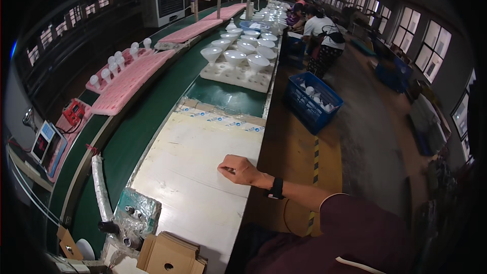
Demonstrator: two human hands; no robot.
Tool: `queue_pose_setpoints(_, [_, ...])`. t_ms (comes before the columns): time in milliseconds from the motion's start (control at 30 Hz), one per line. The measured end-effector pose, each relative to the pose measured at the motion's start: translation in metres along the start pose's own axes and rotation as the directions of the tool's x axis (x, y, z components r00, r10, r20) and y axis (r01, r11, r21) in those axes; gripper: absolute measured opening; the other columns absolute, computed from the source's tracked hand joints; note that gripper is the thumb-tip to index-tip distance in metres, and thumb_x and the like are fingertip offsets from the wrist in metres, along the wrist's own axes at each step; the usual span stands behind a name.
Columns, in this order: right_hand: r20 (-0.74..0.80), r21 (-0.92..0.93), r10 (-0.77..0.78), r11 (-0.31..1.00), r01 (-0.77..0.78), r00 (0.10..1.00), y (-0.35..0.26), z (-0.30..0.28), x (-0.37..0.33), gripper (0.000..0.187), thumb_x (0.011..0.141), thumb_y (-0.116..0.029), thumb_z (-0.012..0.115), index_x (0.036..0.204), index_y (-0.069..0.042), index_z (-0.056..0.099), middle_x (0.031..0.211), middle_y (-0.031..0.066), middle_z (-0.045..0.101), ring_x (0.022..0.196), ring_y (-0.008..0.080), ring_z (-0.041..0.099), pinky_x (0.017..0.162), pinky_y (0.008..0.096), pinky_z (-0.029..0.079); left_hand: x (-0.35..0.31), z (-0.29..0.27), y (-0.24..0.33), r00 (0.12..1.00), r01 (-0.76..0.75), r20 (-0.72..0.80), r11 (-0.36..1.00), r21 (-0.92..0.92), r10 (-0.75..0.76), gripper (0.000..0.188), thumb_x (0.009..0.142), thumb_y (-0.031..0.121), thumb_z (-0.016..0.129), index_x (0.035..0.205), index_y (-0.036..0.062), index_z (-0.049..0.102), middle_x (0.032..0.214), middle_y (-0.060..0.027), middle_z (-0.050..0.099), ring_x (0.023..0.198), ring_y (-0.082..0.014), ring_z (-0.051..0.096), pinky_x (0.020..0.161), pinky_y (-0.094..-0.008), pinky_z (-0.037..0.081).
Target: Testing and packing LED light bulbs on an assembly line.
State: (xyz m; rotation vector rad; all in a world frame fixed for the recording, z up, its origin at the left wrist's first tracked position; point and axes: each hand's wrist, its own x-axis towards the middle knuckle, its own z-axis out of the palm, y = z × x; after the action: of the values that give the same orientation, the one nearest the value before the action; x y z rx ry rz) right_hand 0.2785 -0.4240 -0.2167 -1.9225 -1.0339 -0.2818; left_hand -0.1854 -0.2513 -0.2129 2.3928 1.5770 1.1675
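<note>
Dim workshop light falls along a green worktop (147, 137) and the white board (198, 147) laid along it, apparently to give a flat surface. Nearest, brown cardboard pieces (170, 253) are stacked, probably for easy reach, beside a fixture (134, 213) wrapped in clear plastic, likely for protection. Past them, the right hand (241, 170) is over the board near its right edge, fingers curled narrow; I cannot tell whether they hide something small. The left hand is out of view. Farther along, white cone-shaped lamps (235, 58) stand wide end up on a foam tray (243, 78), whose holes seem meant to steady them. On the floor to the right, a blue basket (310, 107) keeps bulbs together. Beyond, a person in a white shirt (320, 26) leans toward the line.
</note>
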Motion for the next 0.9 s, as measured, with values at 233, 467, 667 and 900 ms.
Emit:
queue_pose_setpoints(233, [-0.043,0.014,0.092,0.996,-0.092,0.995,-0.0019,-0.0043,-0.0036,0.010,0.090,-0.008,0.071,0.083,-0.001,0.071,0.078,0.0103,0.064,0.066,0.0261,0.060,0.060,0.0370,0.048,-0.0015,0.0027,-0.0031,0.999,-0.047,-0.010,0.999,0.005,0.047,0.019,0.100,0.011,0.067,0.104,-0.0058,0.074,0.100,-0.0202,0.073,0.090,-0.0369,0.069,0.087,-0.0447,0.054])
queue_pose_setpoints(467, [-0.042,-0.009,0.087,0.996,-0.088,0.995,-0.0030,-0.0039,-0.0019,0.010,0.089,-0.008,0.071,0.082,-0.001,0.070,0.076,0.0107,0.064,0.066,0.0266,0.060,0.060,0.0374,0.048,-0.0023,0.0016,-0.0054,0.999,-0.044,0.021,0.999,0.032,0.043,0.020,0.100,0.012,0.066,0.105,-0.0061,0.073,0.100,-0.0204,0.072,0.092,-0.0372,0.068,0.088,-0.0454,0.054])
queue_pose_setpoints(667, [-0.075,-0.036,0.007,0.999,-0.010,0.997,0.0006,-0.0001,-0.0014,0.008,0.089,-0.007,0.072,0.084,-0.001,0.070,0.073,0.0082,0.062,0.058,0.0198,0.056,0.054,0.0339,0.044,-0.0021,0.0001,-0.0025,0.999,-0.033,0.041,0.999,0.008,0.032,0.021,0.100,0.012,0.065,0.107,-0.0049,0.073,0.103,-0.0203,0.072,0.096,-0.0375,0.067,0.090,-0.0455,0.053])
queue_pose_setpoints(900, [-0.004,-0.051,0.137,0.989,-0.137,0.991,-0.0025,-0.0014,-0.0034,0.008,0.088,-0.009,0.071,0.083,-0.002,0.070,0.078,0.0100,0.065,0.069,0.0274,0.062,0.063,0.0376,0.050,-0.0013,-0.0029,-0.0014,0.997,-0.051,0.058,0.998,0.030,0.049,0.021,0.101,0.013,0.064,0.110,-0.0041,0.073,0.103,-0.0199,0.072,0.096,-0.0375,0.067,0.090,-0.0450,0.053])
